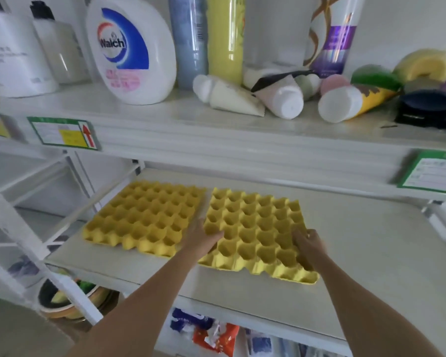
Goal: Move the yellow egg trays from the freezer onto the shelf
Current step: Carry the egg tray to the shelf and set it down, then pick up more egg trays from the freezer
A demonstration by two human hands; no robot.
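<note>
Both forearms reach up from below: my left hand (202, 237) grips the left edge of the second egg tray (255, 235), my right hand (308, 244) grips its right edge. It sits near the shelf's (371, 253) front edge, just beside the first tray (144, 217). I judge it light, thin and bendy, so opposite edges are the place to hold.
</note>
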